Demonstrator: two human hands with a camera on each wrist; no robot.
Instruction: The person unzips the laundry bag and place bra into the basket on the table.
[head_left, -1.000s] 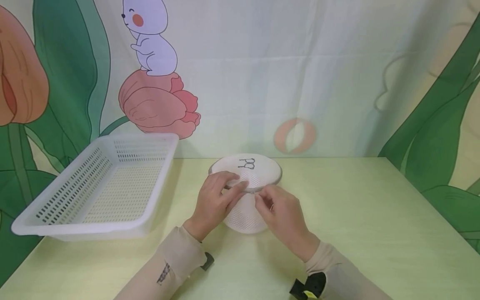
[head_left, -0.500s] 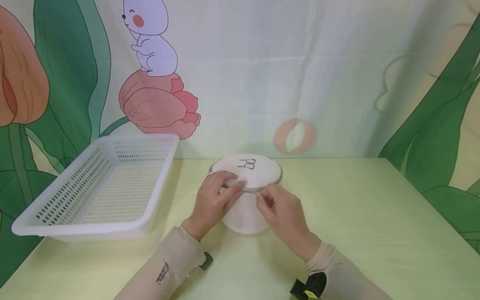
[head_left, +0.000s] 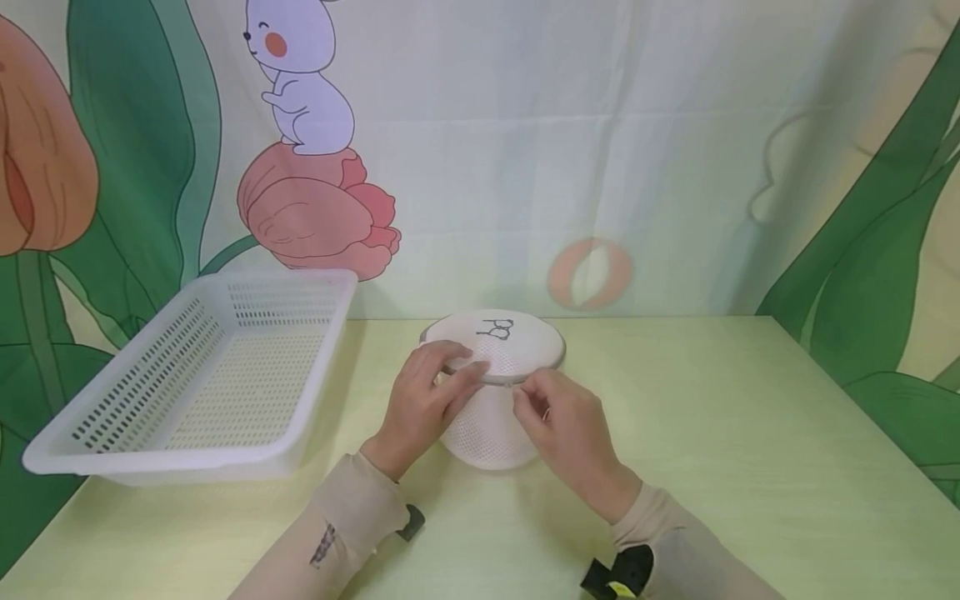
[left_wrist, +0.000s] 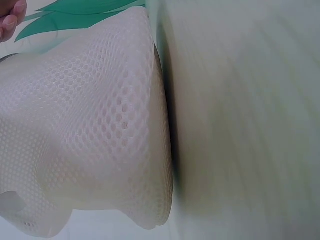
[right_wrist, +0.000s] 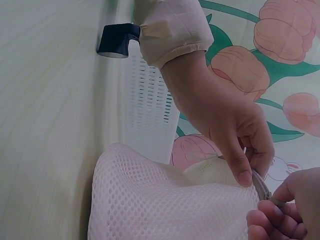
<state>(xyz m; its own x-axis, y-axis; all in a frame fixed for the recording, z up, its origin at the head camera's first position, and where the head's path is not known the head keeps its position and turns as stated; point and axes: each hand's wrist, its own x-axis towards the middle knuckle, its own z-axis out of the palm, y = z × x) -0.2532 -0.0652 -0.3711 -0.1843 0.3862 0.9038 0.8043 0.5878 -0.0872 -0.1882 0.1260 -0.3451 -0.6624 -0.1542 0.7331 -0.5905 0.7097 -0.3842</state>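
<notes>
A white mesh laundry bag point(head_left: 491, 437) stands upright on the table, its round top point(head_left: 525, 342) edged in grey and bearing a small dark line drawing. My left hand point(head_left: 423, 392) pinches the top's near-left rim between thumb and fingers. Just right of it, my right hand point(head_left: 566, 425) has its fingers curled at the rim, pinching the pull end of the grey zipper point(right_wrist: 260, 186). In the right wrist view the slider lies right at those fingertips, while the left thumb presses the mesh beside the zipper. The mesh side point(left_wrist: 105, 115) fills much of the left wrist view, creased and bulging.
A white perforated plastic basket point(head_left: 333, 358) stands on the left of the pale yellow-green table point(head_left: 712, 433). Behind the table hangs a curtain point(head_left: 487, 167) printed with flowers and a white animal. Black wrist mounts point(head_left: 630, 571) sit by both sleeves.
The left hand has slid slightly left along the rim. The right hand stays almost in place at the zipper, and the bag has barely shifted.
</notes>
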